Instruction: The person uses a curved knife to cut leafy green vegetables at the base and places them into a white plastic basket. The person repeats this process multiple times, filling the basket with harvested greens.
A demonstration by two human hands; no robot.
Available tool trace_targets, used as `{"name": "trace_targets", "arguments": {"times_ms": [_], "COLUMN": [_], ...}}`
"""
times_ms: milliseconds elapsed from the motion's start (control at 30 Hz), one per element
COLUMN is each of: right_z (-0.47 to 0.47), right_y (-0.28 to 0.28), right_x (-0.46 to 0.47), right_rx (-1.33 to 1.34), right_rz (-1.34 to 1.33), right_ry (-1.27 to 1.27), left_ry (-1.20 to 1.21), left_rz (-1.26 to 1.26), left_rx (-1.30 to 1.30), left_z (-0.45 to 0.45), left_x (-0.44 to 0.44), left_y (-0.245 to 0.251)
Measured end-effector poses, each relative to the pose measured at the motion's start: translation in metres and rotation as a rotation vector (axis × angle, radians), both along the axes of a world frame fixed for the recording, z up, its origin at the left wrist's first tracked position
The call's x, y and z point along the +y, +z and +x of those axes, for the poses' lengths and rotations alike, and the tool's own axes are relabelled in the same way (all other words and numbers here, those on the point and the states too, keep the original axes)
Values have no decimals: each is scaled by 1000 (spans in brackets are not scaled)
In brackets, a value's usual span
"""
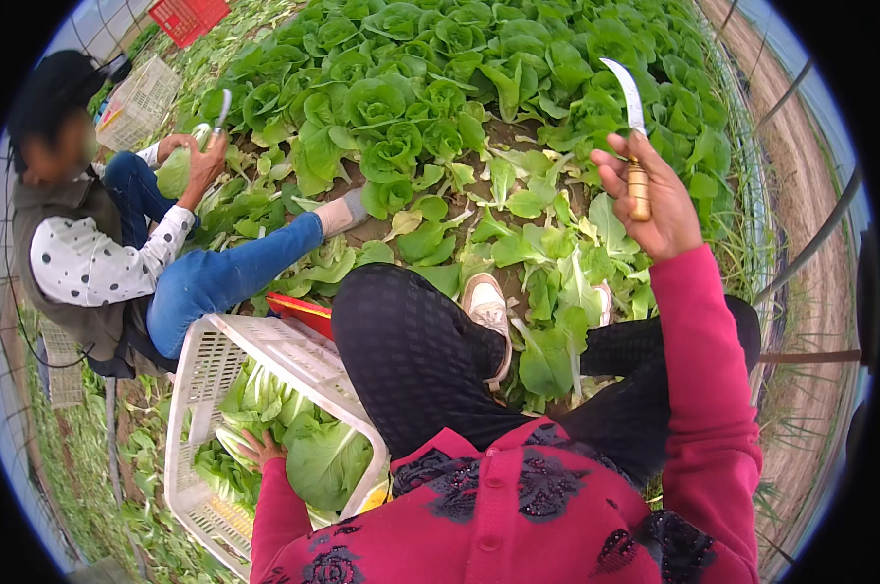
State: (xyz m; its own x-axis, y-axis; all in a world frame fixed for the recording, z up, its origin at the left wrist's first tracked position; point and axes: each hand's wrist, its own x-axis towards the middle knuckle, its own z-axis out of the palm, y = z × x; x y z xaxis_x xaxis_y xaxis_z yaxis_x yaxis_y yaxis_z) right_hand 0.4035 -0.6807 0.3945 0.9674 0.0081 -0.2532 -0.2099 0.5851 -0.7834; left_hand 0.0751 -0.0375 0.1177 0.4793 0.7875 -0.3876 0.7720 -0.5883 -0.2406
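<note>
My right hand [655,201] holds a curved knife [627,91] by its wooden handle, blade pointing up, at the right above the leafy ground. Down at the lower left, my left hand [264,447] reaches into a white plastic crate [184,445] and touches a head of leafy greens [232,442] lying in it. Part of that hand is hidden by leaves, so whether it grips the head cannot be told. Large green leaves [327,460] lie beside it in the crate. Cut loose leaves [549,358] cover the soil around my shoes.
A co-worker [97,248] sits at the left, holding a knife [223,109] and a trimmed head of greens [177,171]. Standing leafy greens [378,102] fill the bed ahead. Another white crate [140,102] and a red crate [186,18] are at upper left. Curved metal hoops [819,237] stand at right.
</note>
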Motion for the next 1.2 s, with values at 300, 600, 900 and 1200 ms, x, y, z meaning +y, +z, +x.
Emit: {"name": "trace_targets", "arguments": {"times_ms": [300,600,900,1200], "right_z": [21,66,136,199], "right_y": [-120,-200,-288,-348], "right_x": [-22,36,78,132], "right_rx": [323,348,393,458], "right_rz": [-119,-533,-615,-522], "right_ry": [-24,319,467,442], "left_ry": [-296,-700,-786,-586], "left_rz": [-12,-617,-62,-24], "left_rx": [-1225,-1007,-671,-870], "left_z": [61,381,567,560], "left_x": [-16,-246,-348,-259], "left_y": [194,164,23,-36]}}
